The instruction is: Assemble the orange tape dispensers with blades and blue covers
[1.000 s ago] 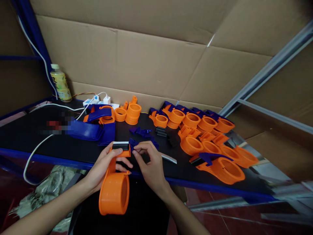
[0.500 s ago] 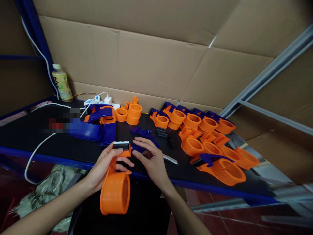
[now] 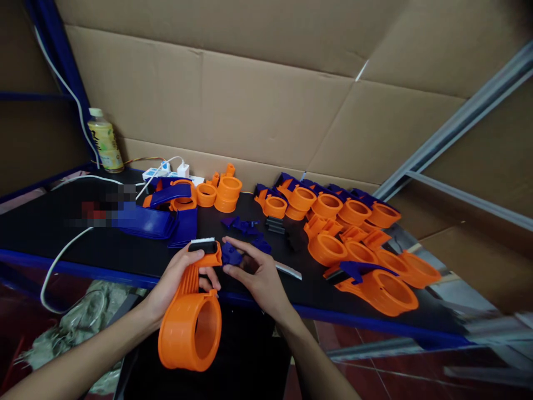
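My left hand (image 3: 177, 280) is closed around the neck of an orange tape dispenser (image 3: 189, 330), its round hub hanging below my palm. A black strip (image 3: 203, 248) with a white toothed blade (image 3: 202, 240) lies across the dispenser's head, my thumb resting on its lower edge. To the right, my right hand (image 3: 260, 278) has a small dark blue plastic part (image 3: 231, 254) between thumb and fingers, close beside the dispenser's head. Whether the part touches the dispenser, I cannot tell. More blue parts (image 3: 241, 225) lie on the table behind this hand.
Rows of orange dispensers (image 3: 328, 247) stand at the right, several with blue pieces. Black strips (image 3: 275, 224) and a metal strip (image 3: 288, 270) lie nearer the middle. Blue plates (image 3: 147, 222), orange rings (image 3: 227, 194), a power strip (image 3: 156, 173) and a bottle (image 3: 105, 141) occupy the left and back.
The dispenser in my left hand has tilted, its hub swinging slightly left. My right hand has shifted a little left, and the blue part between its fingers shows more plainly near the dispenser's head.
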`<state>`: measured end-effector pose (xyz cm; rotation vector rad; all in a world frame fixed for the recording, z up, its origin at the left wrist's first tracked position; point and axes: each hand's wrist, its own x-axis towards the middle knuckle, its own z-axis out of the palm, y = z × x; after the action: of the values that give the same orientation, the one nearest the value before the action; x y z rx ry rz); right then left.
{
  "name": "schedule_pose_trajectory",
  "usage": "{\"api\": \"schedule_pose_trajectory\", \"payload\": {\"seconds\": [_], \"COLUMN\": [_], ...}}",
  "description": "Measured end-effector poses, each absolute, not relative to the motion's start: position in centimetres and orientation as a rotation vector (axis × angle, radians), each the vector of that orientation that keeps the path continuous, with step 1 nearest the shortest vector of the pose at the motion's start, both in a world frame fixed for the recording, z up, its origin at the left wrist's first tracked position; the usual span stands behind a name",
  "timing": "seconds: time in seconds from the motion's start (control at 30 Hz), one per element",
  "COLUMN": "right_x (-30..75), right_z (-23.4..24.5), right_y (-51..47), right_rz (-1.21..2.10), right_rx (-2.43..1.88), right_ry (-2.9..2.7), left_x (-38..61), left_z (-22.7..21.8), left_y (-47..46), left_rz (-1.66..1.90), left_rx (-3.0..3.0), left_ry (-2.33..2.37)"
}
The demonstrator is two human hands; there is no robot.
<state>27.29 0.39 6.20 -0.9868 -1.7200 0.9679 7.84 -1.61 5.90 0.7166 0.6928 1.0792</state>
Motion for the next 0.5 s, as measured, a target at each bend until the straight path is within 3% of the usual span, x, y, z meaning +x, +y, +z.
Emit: {"api": "schedule_pose_trajectory", "payload": {"seconds": [0.23, 0.5], "right_x": [27.3, 28.4], "right_z": [6.1, 6.5], "right_y": [0.2, 0.3], "right_rz": [0.833, 0.891], "right_rx": [-0.85, -0.771], "right_ry": [-1.764, -1.962], "left_x": [7.5, 7.1], "left_z": [5.4, 5.5], "left_y": [-0.9, -0.3], "left_rz": [0.959, 0.849], "left_rx": [0.715, 0.688], "left_ry": [0.648, 0.657]}}
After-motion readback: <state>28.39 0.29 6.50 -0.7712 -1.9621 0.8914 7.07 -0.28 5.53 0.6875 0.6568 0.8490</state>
